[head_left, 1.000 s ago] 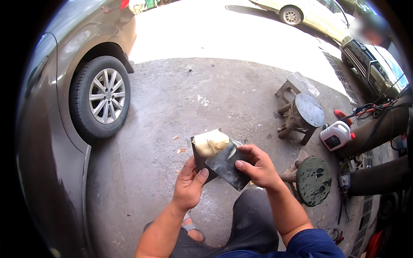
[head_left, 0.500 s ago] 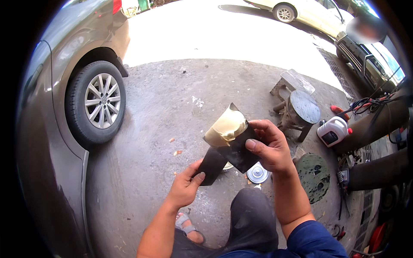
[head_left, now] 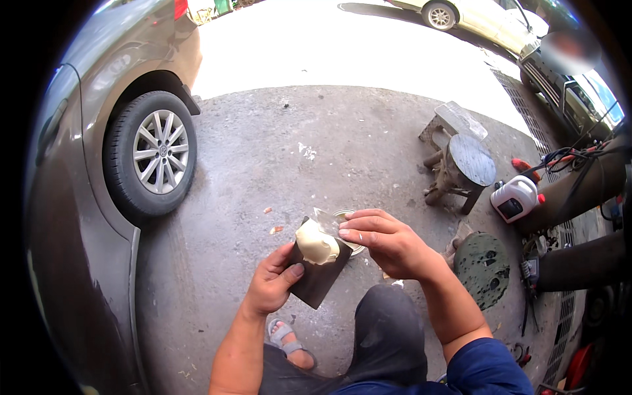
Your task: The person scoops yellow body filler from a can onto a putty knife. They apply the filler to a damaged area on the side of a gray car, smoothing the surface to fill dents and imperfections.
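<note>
In my left hand (head_left: 270, 280) is a dark flat plate (head_left: 320, 284), tilted, with the thumb on top of it. A thick lump of cream-coloured putty (head_left: 317, 243) sits on the plate's upper part. My right hand (head_left: 388, 242) grips a thin, flat putty spreader (head_left: 325, 220) from the right, its fingers laid along it. The spreader's edge meets the putty. Behind the plate and the right fingers, the pale rim of a round tin (head_left: 357, 249) shows; most of the tin is hidden.
A grey-brown car (head_left: 99, 178) stands close on the left. To the right are a round-topped stool (head_left: 471, 160), a white jug with a red cap (head_left: 517, 199) and a pitted dark green round pad (head_left: 482, 270). Cables (head_left: 579, 153) lie beyond. Another person is at the far right.
The putty was on the spreader in my right hand; now it lies on the left plate. Both hands have come closer together, and the right one has lowered and turned.
</note>
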`<state>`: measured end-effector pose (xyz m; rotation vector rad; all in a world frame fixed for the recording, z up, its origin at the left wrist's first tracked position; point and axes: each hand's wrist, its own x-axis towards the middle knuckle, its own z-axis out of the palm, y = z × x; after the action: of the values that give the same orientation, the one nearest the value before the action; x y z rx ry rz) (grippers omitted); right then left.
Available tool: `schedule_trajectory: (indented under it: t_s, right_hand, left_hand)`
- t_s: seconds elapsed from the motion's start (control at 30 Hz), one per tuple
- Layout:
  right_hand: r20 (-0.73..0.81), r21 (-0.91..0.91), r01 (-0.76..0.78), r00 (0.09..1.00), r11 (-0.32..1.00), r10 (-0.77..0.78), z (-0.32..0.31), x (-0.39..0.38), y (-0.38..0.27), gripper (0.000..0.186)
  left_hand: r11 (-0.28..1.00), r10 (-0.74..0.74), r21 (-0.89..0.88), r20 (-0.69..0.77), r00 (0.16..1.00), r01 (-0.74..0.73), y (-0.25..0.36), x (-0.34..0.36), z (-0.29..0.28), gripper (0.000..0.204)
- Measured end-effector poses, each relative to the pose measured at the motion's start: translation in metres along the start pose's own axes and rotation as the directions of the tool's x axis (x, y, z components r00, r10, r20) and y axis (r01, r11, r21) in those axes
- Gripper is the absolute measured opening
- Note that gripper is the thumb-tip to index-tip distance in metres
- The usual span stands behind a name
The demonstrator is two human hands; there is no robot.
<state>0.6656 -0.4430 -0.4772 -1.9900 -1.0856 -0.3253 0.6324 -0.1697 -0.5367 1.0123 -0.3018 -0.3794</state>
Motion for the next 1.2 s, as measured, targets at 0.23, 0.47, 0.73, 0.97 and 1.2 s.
schedule_trajectory:
  t_s: [0.23,0.47,0.73,0.97,1.2]
  right_hand:
    - [-0.101,0.821,-0.201,0.87,0.534,0.483,0.011,-0.015,-0.004,0.049]
    - [-0.054,0.437,-0.222,0.961,0.872,0.271,0.024,-0.013,-0.007,0.056]
    - [-0.062,0.751,-0.296,0.858,0.59,0.51,0.047,-0.009,-0.017,0.06]
    - [-0.112,0.884,-0.198,0.791,0.425,0.601,0.04,0.004,-0.021,0.058]
    - [-0.078,0.707,-0.405,0.769,0.579,0.634,0.06,-0.027,-0.005,0.054]
  left_hand:
    - [0.997,-0.076,0.006,-0.032,0.997,0.076,0.006,0.007,0.003,0.044]
    - [0.998,-0.056,0.034,-0.073,0.996,0.059,0.01,0.007,0.003,0.041]
    - [0.996,-0.047,0.064,-0.106,0.993,0.054,0.012,0.01,0.014,0.039]
    - [0.99,-0.115,0.07,-0.09,0.989,0.121,0.015,0.006,0.01,0.039]
    - [0.974,-0.012,-0.223,-0.239,0.971,-0.042,0.025,0.014,0.017,0.038]
